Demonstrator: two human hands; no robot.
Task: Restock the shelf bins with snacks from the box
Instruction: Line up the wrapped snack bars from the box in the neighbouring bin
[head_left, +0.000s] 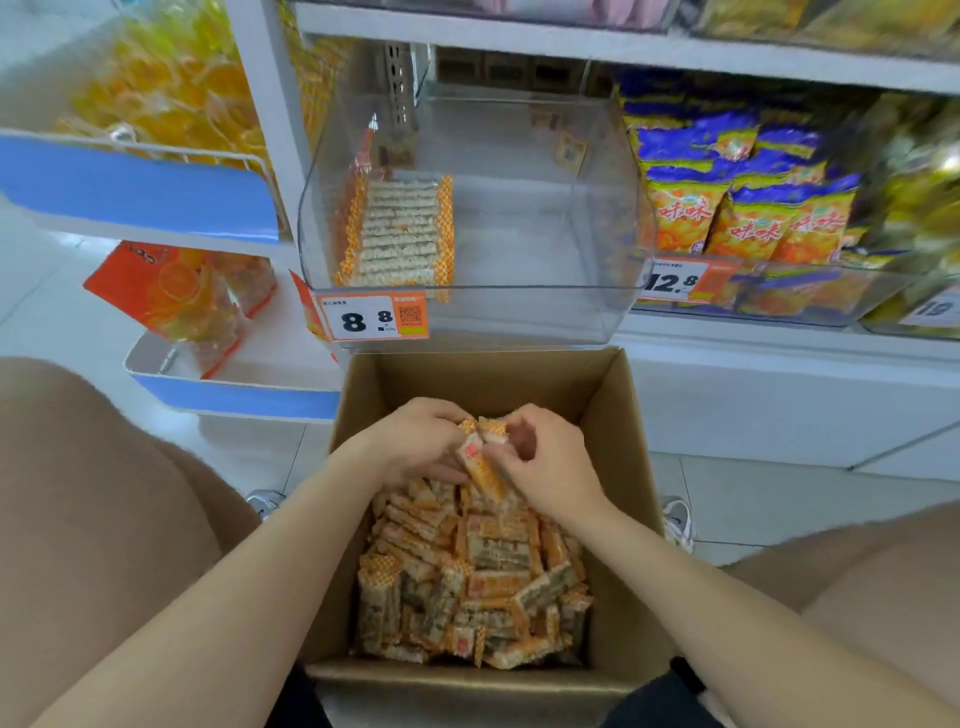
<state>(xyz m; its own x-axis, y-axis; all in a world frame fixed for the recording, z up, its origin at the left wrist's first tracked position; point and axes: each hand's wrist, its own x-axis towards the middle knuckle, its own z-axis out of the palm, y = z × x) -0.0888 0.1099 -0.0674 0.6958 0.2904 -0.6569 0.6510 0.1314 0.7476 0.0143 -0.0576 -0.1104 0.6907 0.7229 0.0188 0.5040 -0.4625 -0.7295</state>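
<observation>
In the far half of the cardboard box (613, 426), above the loose heap of snack bars (483, 571), a small bunch of bars (480, 462) is held between both hands. The left hand (415, 441) curls its fingers around the bunch from 9 o'clock. The right hand (553, 467) pinches it from 3 o'clock with bent fingers. I judge that the hands press the bars together so that they travel as one aligned packet. At 12 o'clock from the box stands the clear bin (519, 312), where a neat row of bars (397, 228) fills only the 9 o'clock side.
</observation>
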